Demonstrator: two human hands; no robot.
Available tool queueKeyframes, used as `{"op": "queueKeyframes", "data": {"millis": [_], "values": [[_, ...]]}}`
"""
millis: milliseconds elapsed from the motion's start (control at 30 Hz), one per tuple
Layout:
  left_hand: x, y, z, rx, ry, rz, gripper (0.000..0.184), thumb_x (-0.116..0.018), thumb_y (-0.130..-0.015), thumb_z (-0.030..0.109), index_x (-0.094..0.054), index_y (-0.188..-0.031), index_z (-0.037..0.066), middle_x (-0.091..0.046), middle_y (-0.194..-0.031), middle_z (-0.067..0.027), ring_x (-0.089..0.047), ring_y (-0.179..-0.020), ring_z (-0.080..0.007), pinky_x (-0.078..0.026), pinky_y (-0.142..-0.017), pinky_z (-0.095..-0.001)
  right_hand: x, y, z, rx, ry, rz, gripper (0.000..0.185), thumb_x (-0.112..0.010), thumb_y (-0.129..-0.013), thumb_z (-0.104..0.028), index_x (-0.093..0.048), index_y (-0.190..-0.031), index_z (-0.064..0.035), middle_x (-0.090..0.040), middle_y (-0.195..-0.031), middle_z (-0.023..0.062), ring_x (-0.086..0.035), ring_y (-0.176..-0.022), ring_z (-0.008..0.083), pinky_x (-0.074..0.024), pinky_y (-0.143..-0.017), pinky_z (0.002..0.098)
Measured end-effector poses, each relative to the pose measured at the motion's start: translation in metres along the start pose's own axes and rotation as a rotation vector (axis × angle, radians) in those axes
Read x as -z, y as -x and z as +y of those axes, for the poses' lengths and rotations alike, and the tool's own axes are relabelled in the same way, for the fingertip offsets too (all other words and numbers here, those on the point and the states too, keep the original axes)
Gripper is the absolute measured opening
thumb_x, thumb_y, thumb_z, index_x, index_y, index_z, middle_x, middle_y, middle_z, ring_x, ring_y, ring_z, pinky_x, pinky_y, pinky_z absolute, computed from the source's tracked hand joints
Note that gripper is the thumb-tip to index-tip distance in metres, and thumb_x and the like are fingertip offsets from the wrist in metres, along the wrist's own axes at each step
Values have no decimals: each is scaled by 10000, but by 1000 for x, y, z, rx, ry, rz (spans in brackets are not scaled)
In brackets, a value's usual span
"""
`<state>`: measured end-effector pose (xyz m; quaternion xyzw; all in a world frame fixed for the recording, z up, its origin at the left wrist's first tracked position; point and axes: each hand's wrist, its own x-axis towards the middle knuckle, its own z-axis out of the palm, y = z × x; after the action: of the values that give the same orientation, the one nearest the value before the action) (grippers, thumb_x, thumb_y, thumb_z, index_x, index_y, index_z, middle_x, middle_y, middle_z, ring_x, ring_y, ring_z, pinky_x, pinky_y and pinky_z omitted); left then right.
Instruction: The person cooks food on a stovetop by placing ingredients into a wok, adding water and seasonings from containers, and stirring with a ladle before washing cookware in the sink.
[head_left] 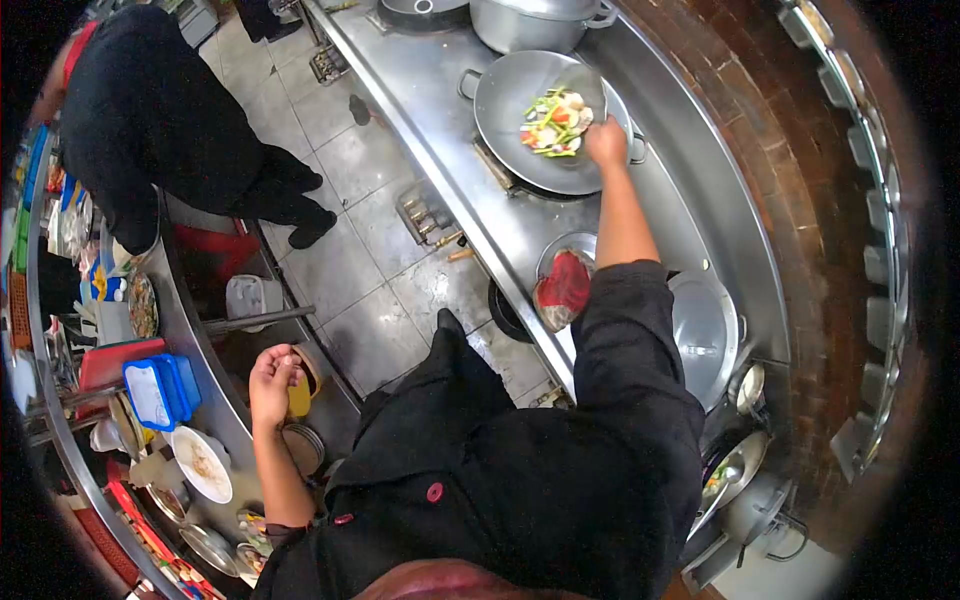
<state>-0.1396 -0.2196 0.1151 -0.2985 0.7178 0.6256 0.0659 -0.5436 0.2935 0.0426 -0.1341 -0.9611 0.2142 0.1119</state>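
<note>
My right hand point(607, 143) is closed on the edge of a grey metal bowl point(590, 85), which is tilted over a large wok point(505, 120). Cut vegetables point(556, 122), with green stalks and red and white pieces, lie at the bowl's mouth and over the wok; they are slightly blurred. My left hand point(274, 382) hangs at my left side near the shelf counter, its fingers loosely curled in. Nothing shows between them. Below my right forearm, a red cloth point(565, 283) rests on a round metal dish point(583, 243).
A lidded pot point(530, 25) stands beyond the wok. A large round lid point(703, 335) lies right of my sleeve. On the left counter are a white bowl point(202, 463) and blue containers point(165, 390). A person in dark clothes point(160, 110) bends over that counter.
</note>
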Motion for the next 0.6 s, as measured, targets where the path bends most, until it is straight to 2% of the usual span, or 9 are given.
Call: {"op": "queueKeyframes", "data": {"millis": [100, 167, 233, 300, 367, 433, 467, 500, 600], "values": [[-1, -10, 11, 3, -13, 21, 165, -526, -891, 94, -518, -1037, 19, -604, -849, -34, -548, -651, -81, -440, -598, -207, 36, 16, -26, 64, 110, 79, 422, -468, -774, -129, -482, -1163, 32, -589, -1035, 251, -580, -931, 400, -468, -811, 445], [-1, -15, 12, -49, 10, -24, 175, -527, -895, 100, -510, -1049, 21, -601, -846, -32, -542, -647, -80, -440, -597, -206, 43, 25, -11, 114, 116, 207, 348, -487, -781, -115, -509, -1103, 12, -594, -1009, 229, -577, -907, 403, -447, -811, 469], [-4, -19, 15, -49, -2, -31, 189, -526, -899, 109, -499, -1065, 22, -597, -842, -32, -536, -642, -81, -443, -595, -210, 72, 68, -7, 67, -74, 462, 370, -471, -774, -84, -497, -1124, 34, -587, -1017, 249, -574, -910, 414, -450, -806, 466], [-6, -22, 13, -85, -6, -37, 184, -525, -901, 112, -499, -1059, 22, -592, -837, -33, -536, -638, -86, -447, -590, -216, 99, 127, 4, -43, -234, 430, 379, -450, -771, -64, -487, -1128, 60, -571, -1022, 289, -567, -919, 426, -446, -820, 459], [-20, -16, 21, -74, 9, -52, 207, -539, -891, 111, -502, -1069, 10, -581, -827, -27, -529, -640, -87, -444, -587, -220, 82, 182, 50, -261, -279, 443, 352, -450, -771, -44, -489, -1101, 73, -591, -974, 272, -593, -898, 374, -456, -821, 429], [-32, -9, 20, -116, -96, -102, 239, -554, -880, 111, -506, -1083, -5, -569, -818, -19, -519, -650, -87, -444, -594, -224, 66, 230, 60, -448, -1081, 472, 299, -459, -805, -52, -496, -1078, 66, -597, -938, 202, -604, -855, 325, -486, -752, 454], [-48, -4, 24, -186, -282, -153, 267, -565, -870, 103, -505, -1100, -18, -563, -811, -19, -518, -672, -88, -449, -615, -228, 68, 251, 63, -611, -1217, 367, 276, -459, -823, -58, -494, -1073, 56, -585, -943, 178, -601, -842, 311, -501, -701, 453], [-53, -28, -12, -296, -232, -309, 263, -571, -864, 93, -511, -1092, -24, -564, -802, -21, -527, -690, -96, -457, -636, -236, 69, 263, 64, -762, -1359, 262, 254, -459, -842, -63, -493, -1068, 46, -574, -947, 155, -597, -829, 296, -516, -650, 451], [-138, -25, -19, -363, -424, -535, 221, -616, -833, 139, -575, -975, -26, -551, -736, -9, -523, -643, -95, -458, -600, -243, 32, 281, 84, -864, -1550, 174, 244, -441, -903, -140, -461, -1087, 19, -559, -959, 198, -609, -768, 293, -547, -552, 418]]}}
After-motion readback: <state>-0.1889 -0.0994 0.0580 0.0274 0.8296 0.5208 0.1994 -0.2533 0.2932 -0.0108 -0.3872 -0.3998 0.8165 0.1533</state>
